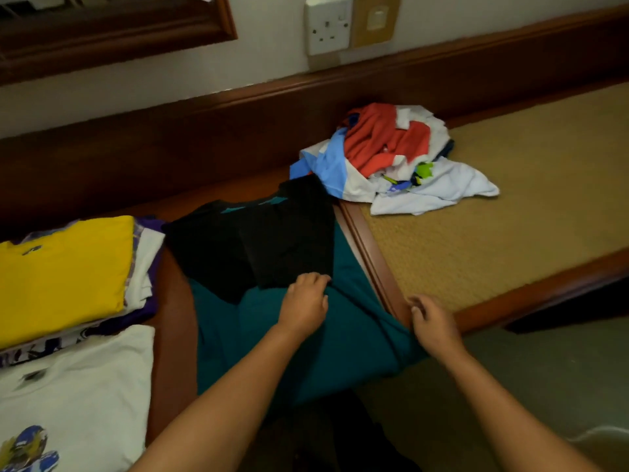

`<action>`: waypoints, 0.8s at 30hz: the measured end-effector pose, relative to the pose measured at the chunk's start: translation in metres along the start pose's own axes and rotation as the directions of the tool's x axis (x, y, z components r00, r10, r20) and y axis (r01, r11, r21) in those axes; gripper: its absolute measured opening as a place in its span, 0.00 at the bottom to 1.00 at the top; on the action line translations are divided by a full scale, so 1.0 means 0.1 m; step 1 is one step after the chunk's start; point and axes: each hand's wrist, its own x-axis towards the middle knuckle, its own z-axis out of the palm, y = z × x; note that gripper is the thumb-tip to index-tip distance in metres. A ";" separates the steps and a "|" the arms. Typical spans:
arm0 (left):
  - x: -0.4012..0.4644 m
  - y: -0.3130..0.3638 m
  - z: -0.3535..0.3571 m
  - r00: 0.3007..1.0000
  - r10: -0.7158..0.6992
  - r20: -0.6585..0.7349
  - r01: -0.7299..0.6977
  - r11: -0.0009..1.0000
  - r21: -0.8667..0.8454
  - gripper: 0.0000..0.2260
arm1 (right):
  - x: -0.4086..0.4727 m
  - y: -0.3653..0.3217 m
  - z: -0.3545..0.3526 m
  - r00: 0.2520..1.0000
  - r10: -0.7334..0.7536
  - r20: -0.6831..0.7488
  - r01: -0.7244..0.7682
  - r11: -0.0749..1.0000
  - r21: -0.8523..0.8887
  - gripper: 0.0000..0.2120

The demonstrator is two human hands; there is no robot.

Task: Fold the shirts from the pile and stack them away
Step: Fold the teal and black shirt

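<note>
A teal and black shirt [272, 321] lies spread on the wooden surface in front of me, its black upper part folded over the teal. My left hand [304, 301] pinches the lower edge of the black fold near the shirt's middle. At the shirt's right edge my right hand [434, 323] grips the teal cloth. A loose pile of shirts [384, 155], red, white and light blue, sits behind on the right. Folded shirts stand at the left: a stack topped by a yellow shirt [64, 274] and a white printed shirt [78, 396] nearer me.
A woven tan mat [510, 212] in a wooden frame covers the surface to the right. A dark wooden rail [238, 131] runs along the wall behind, with a socket [328, 25] above it. Carpeted floor [544, 376] lies below on the right.
</note>
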 end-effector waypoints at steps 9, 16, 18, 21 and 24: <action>0.04 0.76 0.44 0.923 0.317 0.216 -0.362 0.907 0.213 0.20 | -0.48 0.87 -0.01 0.828 0.547 -0.122 -0.512 0.827 0.232 0.11; 0.10 0.92 0.52 0.935 0.283 0.213 -0.335 0.903 0.270 0.12 | -0.44 1.01 0.25 0.742 0.505 0.442 -0.631 0.748 0.205 0.33; 0.09 0.94 0.50 0.935 0.292 0.199 -0.340 0.899 0.277 0.11 | -0.44 1.01 0.31 0.747 0.504 0.434 -0.625 0.754 0.202 0.27; 0.09 0.94 0.46 0.934 0.303 0.189 -0.347 0.897 0.273 0.11 | -0.48 1.00 0.32 0.808 0.449 0.382 -0.541 0.822 0.179 0.19; 0.10 0.91 0.39 0.934 0.300 0.193 -0.346 0.894 0.284 0.11 | -0.59 1.01 0.27 0.859 0.368 0.355 -0.460 0.860 0.220 0.17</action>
